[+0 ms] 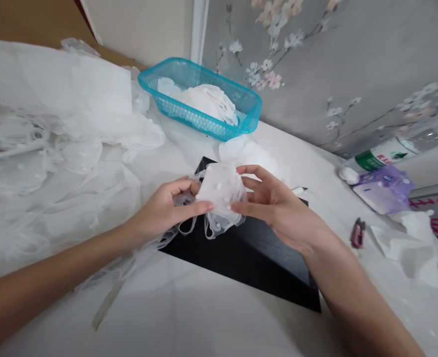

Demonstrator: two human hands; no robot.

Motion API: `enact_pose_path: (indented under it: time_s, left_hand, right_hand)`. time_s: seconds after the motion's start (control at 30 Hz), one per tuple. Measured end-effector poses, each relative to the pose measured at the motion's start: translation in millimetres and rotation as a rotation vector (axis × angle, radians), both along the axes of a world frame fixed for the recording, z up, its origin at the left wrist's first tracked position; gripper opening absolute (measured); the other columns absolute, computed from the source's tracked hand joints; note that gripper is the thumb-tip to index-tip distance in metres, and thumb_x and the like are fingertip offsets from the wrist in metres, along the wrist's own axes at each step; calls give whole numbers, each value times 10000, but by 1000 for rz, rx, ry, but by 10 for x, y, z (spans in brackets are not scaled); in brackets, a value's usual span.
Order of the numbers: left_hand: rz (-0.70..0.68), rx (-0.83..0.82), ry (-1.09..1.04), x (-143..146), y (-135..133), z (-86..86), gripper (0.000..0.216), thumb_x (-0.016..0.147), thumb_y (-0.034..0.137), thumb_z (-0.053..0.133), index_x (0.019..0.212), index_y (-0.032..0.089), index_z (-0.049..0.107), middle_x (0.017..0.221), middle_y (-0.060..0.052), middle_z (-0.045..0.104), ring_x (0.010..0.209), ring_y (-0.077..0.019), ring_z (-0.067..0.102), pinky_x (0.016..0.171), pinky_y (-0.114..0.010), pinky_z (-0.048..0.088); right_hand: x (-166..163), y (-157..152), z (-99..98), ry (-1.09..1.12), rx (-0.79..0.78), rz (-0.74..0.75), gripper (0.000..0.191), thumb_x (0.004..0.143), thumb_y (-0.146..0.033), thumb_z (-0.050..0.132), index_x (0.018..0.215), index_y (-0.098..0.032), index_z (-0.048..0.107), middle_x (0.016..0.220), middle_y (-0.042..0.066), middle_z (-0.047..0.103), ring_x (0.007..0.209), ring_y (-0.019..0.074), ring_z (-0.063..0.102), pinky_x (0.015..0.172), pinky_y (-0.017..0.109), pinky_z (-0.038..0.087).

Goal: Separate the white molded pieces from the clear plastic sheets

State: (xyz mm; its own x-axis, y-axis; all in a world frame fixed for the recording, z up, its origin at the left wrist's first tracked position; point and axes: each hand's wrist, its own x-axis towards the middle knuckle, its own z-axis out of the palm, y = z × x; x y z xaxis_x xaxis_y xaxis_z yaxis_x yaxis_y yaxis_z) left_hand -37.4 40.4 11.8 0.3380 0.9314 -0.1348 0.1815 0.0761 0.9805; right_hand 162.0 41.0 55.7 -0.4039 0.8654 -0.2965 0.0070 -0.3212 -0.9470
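Note:
Between both hands is a sheer white fabric piece [221,191] dotted with small white beads, held above a black board [237,258]. My left hand [178,201] pinches its left side, thumb on top, with more sheer fabric and thin white straps trailing below. On the other side, my right hand [269,201] grips the right edge between thumb and fingers. Just behind the held piece lies a pile of white fabric pieces [250,151], partly covered by the right hand.
A blue basket [254,106] with white fabric pieces stands at the back. Sheer white fabric [55,198] heaps up on the left. Along the right are a plastic bottle [386,151], a purple packet [386,186], dark red thread snips [357,233] and white paper [401,248].

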Motion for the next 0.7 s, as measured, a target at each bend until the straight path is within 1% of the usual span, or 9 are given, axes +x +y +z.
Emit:
enact_pose_path:
  time_s: [0.07, 0.13, 0.27, 0.4, 0.5, 0.57, 0.63, 0.7]
  left_hand:
    - [36, -18, 1, 1, -5, 6, 242, 710, 369, 682, 747, 151, 583, 772, 4, 567, 765, -141, 537, 704, -252, 404]
    - [54, -36, -9, -3, -7, 5, 239, 701, 359, 685, 750, 153, 574, 751, 8, 567, 739, -132, 534, 676, -241, 401]
    - [48, -47, -11, -21, -1, -10, 230, 695, 349, 681, 765, 156, 579, 742, 6, 568, 701, -123, 533, 643, -236, 405]
    - [36, -64, -14, -21, -4, -10, 223, 707, 339, 679, 728, 166, 541, 636, 38, 507, 587, -84, 470, 547, -202, 362]
    - [11, -68, -46, -6, -13, 3, 210, 718, 320, 674, 720, 169, 527, 608, 49, 472, 542, -68, 422, 500, -188, 323]
    - [11, -66, -73, -2, -14, 6, 191, 736, 318, 655, 746, 176, 526, 635, 42, 494, 553, -75, 437, 505, -192, 331]
    - [77, -27, -79, -10, -4, -1, 170, 767, 328, 619, 778, 185, 528, 707, 24, 534, 624, -95, 491, 563, -203, 373]
    - [208, 49, -22, -29, 19, -14, 155, 786, 337, 593, 826, 198, 535, 769, 19, 547, 695, -112, 520, 628, -215, 397]
  right_hand:
    - [6, 15, -11, -32, 15, -31, 405, 693, -73, 629, 992, -239, 412, 988, -4, 580, 765, 112, 602, 684, 276, 500]
    - [17, 30, -15, -56, 29, -49, 412, 677, -76, 642, 978, -235, 411, 978, 0, 582, 754, 121, 609, 677, 288, 509]
    - [50, 51, -9, -96, 52, -57, 415, 663, -78, 649, 971, -230, 417, 994, 12, 579, 753, 124, 613, 654, 277, 514]
    - [69, 53, -8, -113, 86, -66, 430, 658, -75, 642, 993, -230, 422, 1020, 18, 578, 764, 117, 601, 655, 265, 513]
    - [74, 53, -6, -122, 110, -82, 448, 646, -50, 611, 1015, -234, 437, 977, 3, 581, 716, 101, 574, 605, 240, 496]
    - [85, 62, 3, -129, 111, -112, 448, 630, -37, 580, 1017, -229, 460, 911, -7, 589, 672, 96, 556, 568, 227, 480]
    - [107, 78, 16, -136, 95, -146, 423, 612, -34, 546, 993, -211, 500, 811, -15, 593, 617, 91, 533, 530, 211, 452]
    - [138, 96, 26, -137, 73, -185, 389, 586, -34, 511, 941, -190, 547, 698, -24, 569, 554, 81, 495, 472, 187, 397]
